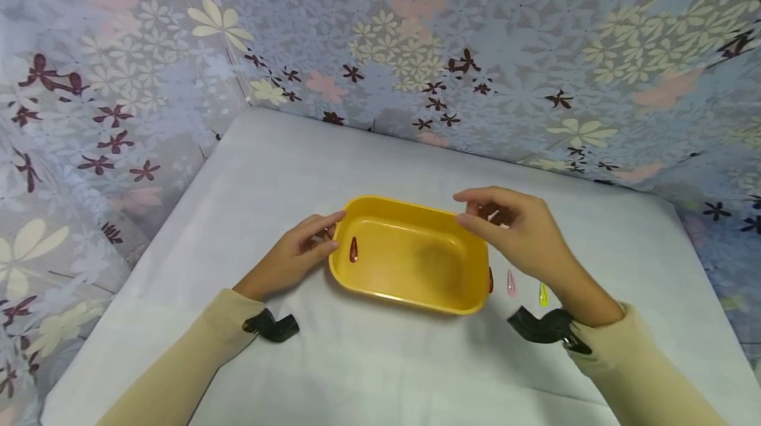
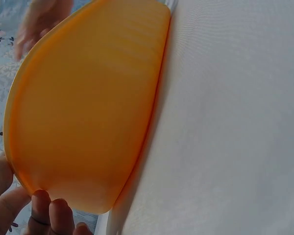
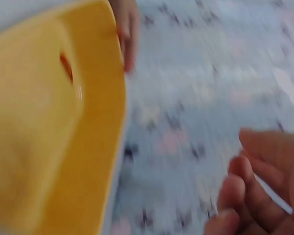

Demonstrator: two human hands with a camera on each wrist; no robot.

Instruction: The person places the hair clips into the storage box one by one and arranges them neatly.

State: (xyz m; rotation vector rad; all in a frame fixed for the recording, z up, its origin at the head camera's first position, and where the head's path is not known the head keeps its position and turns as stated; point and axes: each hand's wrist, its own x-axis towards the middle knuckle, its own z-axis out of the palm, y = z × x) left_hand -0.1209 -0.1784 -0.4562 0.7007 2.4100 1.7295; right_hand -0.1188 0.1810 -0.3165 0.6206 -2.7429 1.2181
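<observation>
A yellow plastic tub (image 1: pixel 410 261) stands on the white cloth, with a dark red snap hair clip (image 1: pixel 353 249) lying inside near its left end. My left hand (image 1: pixel 297 251) holds that left end, its fingers (image 2: pixel 40 210) at the rim in the left wrist view. Over the far right corner hovers my right hand (image 1: pixel 511 221), fingers loosely bent and nothing seen between them. To the right of the tub lie a pink hair clip (image 1: pixel 511 283) and a yellow-green hair clip (image 1: pixel 543 294). Another red clip (image 1: pixel 491 279) shows at the tub's right side, partly hidden.
White cloth (image 1: pixel 285 155) covers the table. Flower-patterned fabric (image 1: pixel 380 49) hangs behind it and along the left. A black wrist mount (image 1: pixel 270 325) sits on the left sleeve, with another black mount (image 1: pixel 543 325) on the right.
</observation>
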